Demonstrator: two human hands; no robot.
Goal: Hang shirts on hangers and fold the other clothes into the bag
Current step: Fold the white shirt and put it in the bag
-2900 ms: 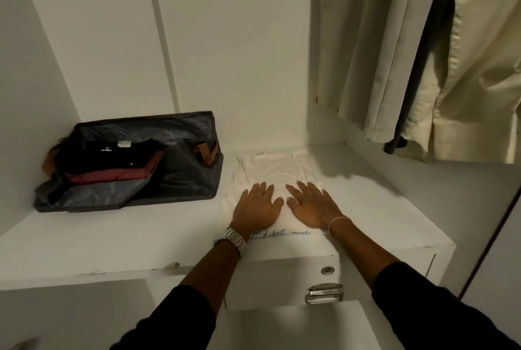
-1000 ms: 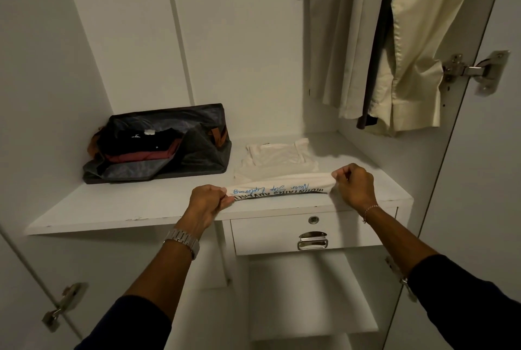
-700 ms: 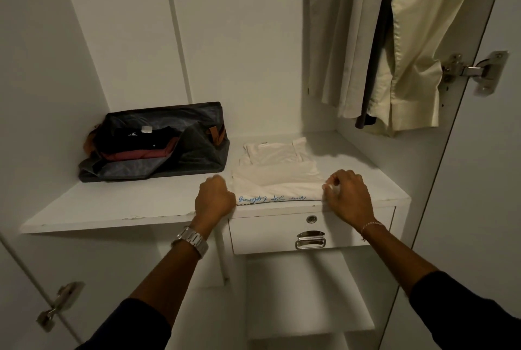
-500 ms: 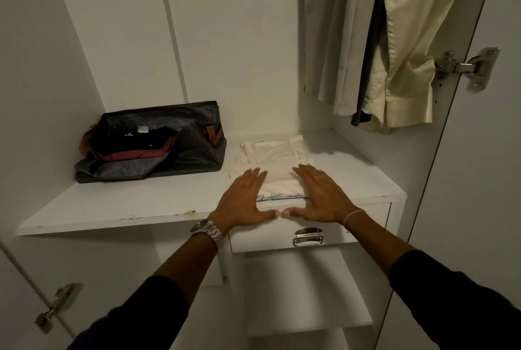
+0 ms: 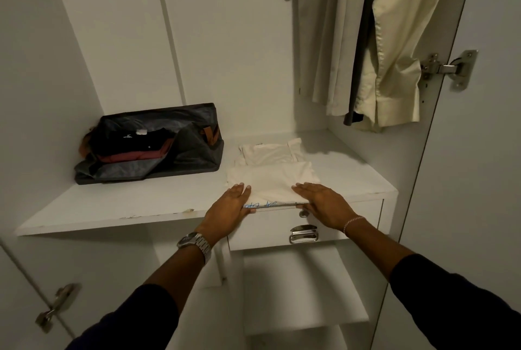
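Note:
A cream garment (image 5: 272, 177) lies partly folded on the white wardrobe shelf (image 5: 141, 203), with blue lettering along its near edge. My left hand (image 5: 229, 208) rests flat on its near left corner, fingers straight. My right hand (image 5: 324, 203) lies flat on its near right corner. Left of the garment stands an open dark grey bag (image 5: 158, 146) holding folded black and maroon clothes. Cream and grey shirts (image 5: 375, 39) hang at the upper right.
A drawer with a metal handle (image 5: 304, 234) sits under the shelf edge below my hands. An open wardrobe door with a hinge (image 5: 448, 69) stands at the right. A lower shelf (image 5: 298, 293) shows beneath the drawer.
My hands gripped the garment's near edge, folded it over, then flattened out. Since half a second ago they have slid apart to the garment's near corners.

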